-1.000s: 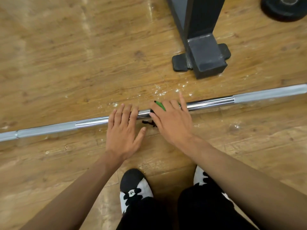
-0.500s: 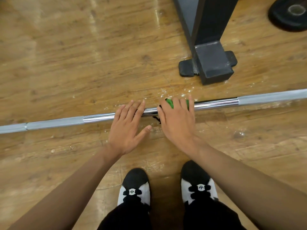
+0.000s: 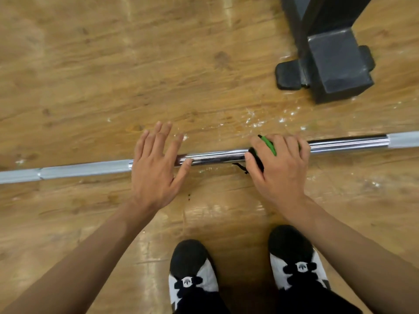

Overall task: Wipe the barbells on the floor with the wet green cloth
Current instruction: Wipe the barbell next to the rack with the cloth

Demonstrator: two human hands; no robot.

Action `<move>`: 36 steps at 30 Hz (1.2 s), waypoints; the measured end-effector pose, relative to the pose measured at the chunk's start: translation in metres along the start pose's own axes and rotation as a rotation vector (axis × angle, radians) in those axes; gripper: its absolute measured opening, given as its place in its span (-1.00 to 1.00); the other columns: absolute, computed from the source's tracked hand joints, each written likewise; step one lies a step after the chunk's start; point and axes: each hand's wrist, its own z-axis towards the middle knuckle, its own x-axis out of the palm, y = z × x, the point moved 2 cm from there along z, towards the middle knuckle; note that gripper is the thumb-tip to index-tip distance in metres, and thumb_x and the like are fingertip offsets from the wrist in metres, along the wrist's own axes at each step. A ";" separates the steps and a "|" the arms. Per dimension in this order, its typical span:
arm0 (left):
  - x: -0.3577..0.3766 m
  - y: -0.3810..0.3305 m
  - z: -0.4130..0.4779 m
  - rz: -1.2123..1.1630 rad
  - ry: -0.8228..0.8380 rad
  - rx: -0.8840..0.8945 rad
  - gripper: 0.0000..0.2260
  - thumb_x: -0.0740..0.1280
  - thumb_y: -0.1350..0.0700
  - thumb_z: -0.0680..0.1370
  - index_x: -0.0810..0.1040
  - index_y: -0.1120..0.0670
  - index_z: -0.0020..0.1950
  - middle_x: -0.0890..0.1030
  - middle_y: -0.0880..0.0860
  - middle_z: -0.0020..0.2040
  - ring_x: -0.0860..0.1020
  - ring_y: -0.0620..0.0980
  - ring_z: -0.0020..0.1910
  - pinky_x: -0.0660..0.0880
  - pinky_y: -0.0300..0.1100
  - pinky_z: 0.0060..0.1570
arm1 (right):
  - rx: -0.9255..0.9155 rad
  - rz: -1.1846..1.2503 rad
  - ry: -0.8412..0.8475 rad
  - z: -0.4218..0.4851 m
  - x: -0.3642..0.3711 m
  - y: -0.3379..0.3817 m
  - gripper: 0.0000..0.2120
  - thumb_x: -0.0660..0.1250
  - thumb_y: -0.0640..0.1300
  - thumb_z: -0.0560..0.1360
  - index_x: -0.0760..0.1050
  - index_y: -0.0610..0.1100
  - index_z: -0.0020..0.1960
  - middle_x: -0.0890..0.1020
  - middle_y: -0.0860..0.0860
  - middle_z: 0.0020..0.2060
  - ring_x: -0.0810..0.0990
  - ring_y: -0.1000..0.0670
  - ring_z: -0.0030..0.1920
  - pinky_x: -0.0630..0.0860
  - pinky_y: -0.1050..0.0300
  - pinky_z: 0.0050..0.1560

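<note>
Mid-wipe, we judge. Our right hand (image 3: pixel 278 168) has its fingers curled over the green cloth (image 3: pixel 269 146), clamping it round the barbell (image 3: pixel 215 156); only a green sliver and a dark frayed edge show between the fingers. Our left hand (image 3: pixel 156 166) lies flat across the bar, fingers straight and spread, thumb tip touching the chrome, holding nothing. The bar lies on the wooden floor (image 3: pixel 113 75) under both palms. Its long axis runs crosswise to our fingers, left to right, with the right side angled slightly away from us and both ends out of view. The shiny stretch between left thumb and right index finger looks clean. We can't tell if the matte sections outboard of each hand are wiped. Water drops (image 3: pixel 260 121) sit just beyond the right fingertips. Likely left: both outer sections and any other barbells, none visible here.
</note>
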 end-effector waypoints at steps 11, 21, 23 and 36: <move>0.002 0.049 -0.010 0.115 -0.011 0.070 -0.38 0.04 -0.24 0.69 0.40 0.13 0.59 0.34 0.23 0.60 0.22 0.28 0.62 0.08 0.26 0.59 | 0.003 -0.005 0.046 0.016 0.001 0.000 -0.71 0.24 0.06 0.67 0.65 -0.08 0.15 0.63 -0.07 -0.07 0.53 -0.16 -0.03 0.37 -0.11 0.17; 0.003 0.053 0.010 0.107 -0.001 0.028 -0.37 0.02 -0.34 0.68 0.44 0.03 0.57 0.33 0.18 0.62 0.19 0.25 0.64 0.08 0.24 0.59 | 0.023 -0.002 -0.012 0.039 0.010 0.001 -0.76 0.25 0.01 0.66 0.65 -0.06 0.10 0.63 -0.06 -0.14 0.51 -0.15 -0.07 0.34 -0.07 0.10; 0.001 0.053 0.013 0.100 0.045 -0.001 -0.34 -0.02 -0.38 0.67 0.43 0.00 0.58 0.34 0.16 0.61 0.18 0.24 0.65 0.09 0.25 0.59 | 0.057 -0.002 -0.028 0.041 0.013 0.004 -0.76 0.25 0.02 0.66 0.66 -0.06 0.08 0.62 -0.05 -0.15 0.50 -0.15 -0.07 0.34 -0.07 0.11; -0.012 0.095 0.003 -0.071 0.244 -0.083 -0.28 -0.18 -0.30 0.65 0.18 0.07 0.69 0.33 0.23 0.60 0.17 0.20 0.65 0.06 0.08 0.60 | 0.138 -0.047 0.103 0.031 0.001 0.011 -0.71 0.19 0.00 0.65 0.65 -0.11 0.12 0.62 -0.09 -0.11 0.48 -0.16 -0.05 0.36 -0.13 0.13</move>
